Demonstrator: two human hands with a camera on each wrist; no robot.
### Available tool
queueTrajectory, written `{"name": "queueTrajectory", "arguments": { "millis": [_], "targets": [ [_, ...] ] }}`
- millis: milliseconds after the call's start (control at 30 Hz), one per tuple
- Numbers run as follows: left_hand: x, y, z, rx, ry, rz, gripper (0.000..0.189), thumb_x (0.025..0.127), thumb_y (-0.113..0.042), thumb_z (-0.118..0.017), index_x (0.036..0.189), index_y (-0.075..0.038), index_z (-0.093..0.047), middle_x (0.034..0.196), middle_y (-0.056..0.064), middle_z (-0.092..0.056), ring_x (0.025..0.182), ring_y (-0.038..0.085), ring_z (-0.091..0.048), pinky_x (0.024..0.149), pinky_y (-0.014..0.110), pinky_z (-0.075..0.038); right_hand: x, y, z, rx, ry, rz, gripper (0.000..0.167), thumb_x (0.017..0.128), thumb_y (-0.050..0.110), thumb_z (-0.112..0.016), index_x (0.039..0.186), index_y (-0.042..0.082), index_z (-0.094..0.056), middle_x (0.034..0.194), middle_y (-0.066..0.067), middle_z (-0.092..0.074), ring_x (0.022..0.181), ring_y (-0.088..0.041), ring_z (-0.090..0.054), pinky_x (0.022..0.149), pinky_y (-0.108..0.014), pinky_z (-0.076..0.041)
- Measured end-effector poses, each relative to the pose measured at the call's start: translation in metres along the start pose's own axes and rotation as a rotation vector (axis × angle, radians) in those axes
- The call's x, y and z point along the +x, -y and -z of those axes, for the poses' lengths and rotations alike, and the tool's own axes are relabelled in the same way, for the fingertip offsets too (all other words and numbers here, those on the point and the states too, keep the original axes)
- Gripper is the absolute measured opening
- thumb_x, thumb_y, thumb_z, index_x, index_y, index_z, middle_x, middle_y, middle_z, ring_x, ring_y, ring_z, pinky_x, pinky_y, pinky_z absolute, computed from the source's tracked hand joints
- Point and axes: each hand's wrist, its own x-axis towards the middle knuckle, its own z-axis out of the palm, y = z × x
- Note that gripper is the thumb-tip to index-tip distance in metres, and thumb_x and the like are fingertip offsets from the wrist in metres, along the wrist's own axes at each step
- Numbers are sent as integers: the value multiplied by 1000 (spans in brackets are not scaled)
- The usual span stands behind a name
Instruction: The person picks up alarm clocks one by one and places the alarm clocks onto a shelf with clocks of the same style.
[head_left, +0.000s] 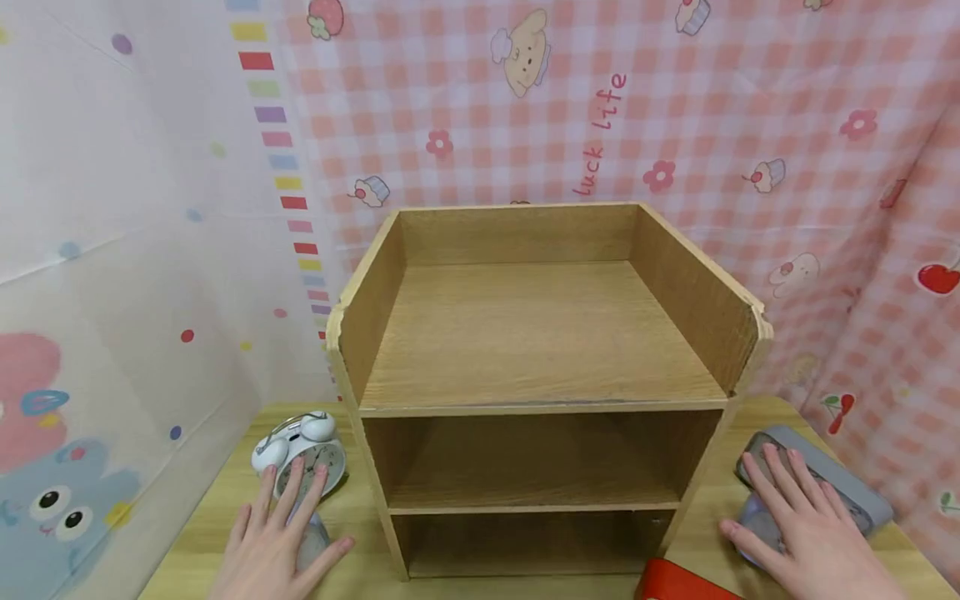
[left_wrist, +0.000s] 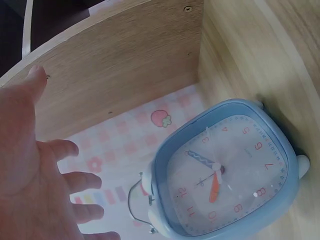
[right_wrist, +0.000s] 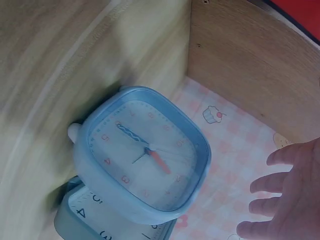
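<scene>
My left hand (head_left: 273, 537) hovers with spread fingers at the left of the shelf. Beside it, in the left wrist view, stands a light blue alarm clock (left_wrist: 245, 200) with a wire handle, apart from the fingers. A white twin-bell alarm clock (head_left: 318, 429) is behind that hand in the head view. On the other side, my right hand (head_left: 817, 533) is spread too, with nothing in it. Another light blue alarm clock (right_wrist: 145, 165) stands near it, partly hidden by the hand in the head view. Behind this one lies a grey-blue rectangular clock (head_left: 870, 496).
A wooden shelf unit (head_left: 540, 408) with a railed top and two compartments stands between the hands. A red object (head_left: 678, 583) lies at its front right corner, cut off by the frame. Patterned cloth (head_left: 480, 100) hangs behind the wooden table (head_left: 202, 533).
</scene>
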Motion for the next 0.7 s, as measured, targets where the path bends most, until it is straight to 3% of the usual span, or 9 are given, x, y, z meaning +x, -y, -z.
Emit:
{"name": "queueTrajectory", "arguments": {
  "millis": [167,267,367,467,533,567,600,700],
  "targets": [
    [-4,0,3,-32,-48,-33,98,91,-64,-70,169,-29,-22,170,21,-36,159,51,-23,108,80,-37,-6,3,3,2,-31,27,98,101,60,-60,169,6,-14,174,-32,-11,162,-51,11,113,-85,-15],
    [-5,0,4,-67,-126,-79,96,91,-60,-72,168,-27,-26,168,23,-39,158,51,-26,105,79,-40,-9,6,5,16,-82,66,95,102,53,-62,168,5,-14,174,-31,-10,163,-49,10,122,-82,-4],
    [-7,-1,6,-149,-200,-126,93,91,-51,-76,167,-28,-28,169,20,-40,165,38,-18,110,76,-40,-10,10,10,39,-158,109,91,103,45,-64,167,1,-17,174,-32,-12,164,-48,8,132,-68,8],
    [-9,-4,9,-258,-283,-188,92,90,-37,-81,167,-25,-32,172,9,-37,167,9,-7,134,46,-28,-11,17,19,96,-224,140,88,104,38,-65,167,1,-18,174,-31,-13,165,-45,6,136,-50,14],
    [-9,-6,13,-331,-341,-235,91,88,-28,-83,165,-19,-36,173,-3,-33,163,-6,-6,134,18,-16,-11,24,26,147,-258,158,86,104,35,-66,168,3,-18,175,-29,-15,166,-42,4,137,-43,14],
    [-9,-7,14,-360,-369,-258,89,87,-25,-84,164,-17,-38,173,-8,-32,161,-11,-8,129,6,-11,-11,27,30,178,-265,162,85,104,33,-65,168,4,-17,175,-27,-16,167,-41,4,137,-47,12],
    [-9,-8,16,-389,-392,-283,87,88,-23,-83,163,-14,-40,173,-13,-31,160,-11,-11,125,0,-9,-10,31,33,208,-277,170,84,105,31,-65,168,5,-17,175,-27,-17,167,-41,2,137,-53,9],
    [-10,-12,19,-462,-433,-333,77,93,-23,-79,160,-8,-44,171,-18,-32,157,-12,-22,124,1,-16,-9,40,44,278,-325,198,80,104,25,-65,169,9,-20,173,-28,-22,167,-40,-3,134,-64,1]
  ]
}}
